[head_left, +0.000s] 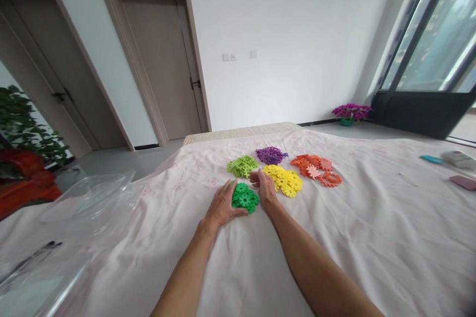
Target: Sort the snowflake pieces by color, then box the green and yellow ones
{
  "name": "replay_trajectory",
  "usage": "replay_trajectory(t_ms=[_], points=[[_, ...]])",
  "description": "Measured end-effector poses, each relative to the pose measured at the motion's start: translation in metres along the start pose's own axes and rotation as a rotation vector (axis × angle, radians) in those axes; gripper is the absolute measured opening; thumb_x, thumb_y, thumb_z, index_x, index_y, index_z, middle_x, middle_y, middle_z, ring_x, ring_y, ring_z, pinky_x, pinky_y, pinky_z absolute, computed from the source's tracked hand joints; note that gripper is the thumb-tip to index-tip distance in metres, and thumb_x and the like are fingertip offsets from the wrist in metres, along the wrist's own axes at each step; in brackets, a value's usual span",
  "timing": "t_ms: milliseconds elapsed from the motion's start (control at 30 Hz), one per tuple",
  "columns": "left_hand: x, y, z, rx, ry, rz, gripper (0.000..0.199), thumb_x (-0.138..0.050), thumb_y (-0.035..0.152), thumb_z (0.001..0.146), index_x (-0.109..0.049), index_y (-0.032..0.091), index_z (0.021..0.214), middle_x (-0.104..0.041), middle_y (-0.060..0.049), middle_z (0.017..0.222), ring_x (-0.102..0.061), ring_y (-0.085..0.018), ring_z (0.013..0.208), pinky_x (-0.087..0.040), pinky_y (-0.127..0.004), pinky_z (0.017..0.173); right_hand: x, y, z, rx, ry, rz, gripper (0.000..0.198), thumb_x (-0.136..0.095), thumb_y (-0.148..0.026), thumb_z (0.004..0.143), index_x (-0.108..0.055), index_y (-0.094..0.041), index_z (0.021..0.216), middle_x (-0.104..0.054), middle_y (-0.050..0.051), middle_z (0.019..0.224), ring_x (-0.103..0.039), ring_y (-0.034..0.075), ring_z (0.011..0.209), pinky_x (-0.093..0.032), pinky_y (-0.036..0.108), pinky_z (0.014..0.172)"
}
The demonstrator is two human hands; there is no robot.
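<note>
A pile of dark green snowflake-shaped plastic pieces (245,198) lies on the cloth in front of me. My left hand (222,205) curves around its left side, thumb and fingers spread apart and touching the edge of the pile. On the other side, my right hand (266,187) stands on edge with fingers extended, between the green pieces and a heap of yellow snowflake pieces (289,182). Neither hand grips a piece. Just beyond are light green pieces (242,165) and purple pieces (270,154). Orange pieces (310,162) lie to the right, with some pinkish ones on top.
A pale floral cloth (353,237) covers the surface, wrinkled in places. Clear plastic containers (92,198) sit at the left, with glasses (33,257) near the lower one. A blue item (432,159) and a pink item (463,182) lie far right.
</note>
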State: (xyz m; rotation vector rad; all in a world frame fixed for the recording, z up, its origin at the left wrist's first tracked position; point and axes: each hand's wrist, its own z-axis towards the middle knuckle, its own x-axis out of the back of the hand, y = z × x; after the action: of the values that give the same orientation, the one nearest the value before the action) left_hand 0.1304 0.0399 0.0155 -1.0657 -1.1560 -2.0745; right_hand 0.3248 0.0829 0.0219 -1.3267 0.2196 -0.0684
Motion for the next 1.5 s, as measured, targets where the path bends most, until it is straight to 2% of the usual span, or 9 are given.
replay_trajectory(t_ms=[100,167,300,400,633,933,1133,1333,1500], points=[[0.001,-0.001,-0.002,-0.009,0.056,-0.017,0.096,-0.055,0.069,0.081,-0.022,0.018,0.156,-0.026,-0.018,0.16,-0.025,-0.032,0.148,-0.026,-0.049,0.118,0.002,0.004,0.002,0.037,0.041,-0.032,0.07,-0.037,-0.075,0.086,-0.075,-0.016,0.086,-0.071,0.013,0.079,-0.061,0.021,0.066,-0.048,0.032,0.058],[0.002,-0.003,-0.003,0.032,0.126,-0.021,0.082,-0.04,0.064,0.091,-0.021,0.018,0.156,-0.026,-0.017,0.161,-0.023,-0.029,0.149,-0.025,-0.048,0.119,0.004,0.006,0.004,0.075,0.078,-0.059,0.068,-0.037,-0.073,0.088,-0.074,-0.017,0.082,-0.067,0.009,0.07,-0.056,0.018,0.06,-0.044,0.03,0.055],[0.002,-0.006,-0.003,0.214,0.293,0.001,0.072,-0.027,0.059,0.096,-0.021,0.017,0.155,-0.03,-0.015,0.159,-0.025,-0.025,0.149,-0.024,-0.044,0.119,0.006,0.009,0.006,0.121,0.103,-0.141,0.068,-0.032,-0.071,0.091,-0.072,-0.019,0.072,-0.055,0.003,0.057,-0.048,0.016,0.054,-0.04,0.03,0.055],[0.002,-0.008,-0.002,0.338,0.338,0.041,0.072,-0.024,0.059,0.097,-0.024,0.016,0.154,-0.034,-0.017,0.157,-0.029,-0.026,0.147,-0.024,-0.043,0.119,0.005,0.008,0.006,0.139,0.101,-0.179,0.069,-0.03,-0.07,0.092,-0.07,-0.02,0.067,-0.048,0.001,0.053,-0.045,0.016,0.053,-0.037,0.031,0.056],[0.006,-0.007,-0.004,0.431,0.254,0.077,0.076,-0.022,0.059,0.096,-0.022,0.009,0.153,-0.035,-0.021,0.156,-0.031,-0.026,0.146,-0.024,-0.04,0.118,0.003,0.005,0.007,0.11,0.087,-0.195,0.065,-0.032,-0.071,0.09,-0.067,-0.022,0.065,-0.043,0.002,0.052,-0.042,0.019,0.053,-0.037,0.035,0.058],[0.008,0.004,-0.024,0.53,0.174,0.285,0.082,-0.018,0.063,0.094,-0.024,0.007,0.153,-0.036,-0.027,0.154,-0.031,-0.035,0.145,-0.019,-0.052,0.117,0.001,0.005,0.009,0.017,0.077,-0.188,0.064,-0.03,-0.071,0.087,-0.065,-0.022,0.064,-0.039,0.001,0.048,-0.037,0.019,0.05,-0.036,0.036,0.057],[0.015,0.01,-0.039,0.581,0.079,0.376,0.086,-0.013,0.066,0.092,-0.032,0.006,0.151,-0.03,-0.026,0.157,-0.023,-0.038,0.148,-0.012,-0.058,0.117,0.004,0.005,0.01,0.002,0.016,-0.165,0.069,-0.035,-0.074,0.085,-0.069,-0.017,0.068,-0.053,0.007,0.054,-0.046,0.018,0.05,-0.047,0.039,0.06],[0.027,0.011,-0.05,0.565,-0.056,0.377,0.086,-0.019,0.073,0.088,-0.031,0.017,0.153,-0.022,-0.02,0.161,-0.016,-0.036,0.15,-0.007,-0.06,0.117,0.008,0.004,0.01,-0.086,-0.078,-0.11,0.065,-0.044,-0.076,0.08,-0.069,-0.017,0.074,-0.066,0.01,0.063,-0.057,0.018,0.052,-0.052,0.034,0.052],[0.026,0.006,-0.054,0.564,-0.096,0.369,0.085,-0.018,0.074,0.087,-0.03,0.022,0.153,-0.016,-0.017,0.164,-0.01,-0.037,0.151,-0.003,-0.066,0.115,0.012,0.0,0.009,-0.137,-0.126,-0.091,0.058,-0.048,-0.069,0.083,-0.069,-0.016,0.075,-0.069,0.011,0.067,-0.063,0.021,0.057,-0.056,0.038,0.064]])
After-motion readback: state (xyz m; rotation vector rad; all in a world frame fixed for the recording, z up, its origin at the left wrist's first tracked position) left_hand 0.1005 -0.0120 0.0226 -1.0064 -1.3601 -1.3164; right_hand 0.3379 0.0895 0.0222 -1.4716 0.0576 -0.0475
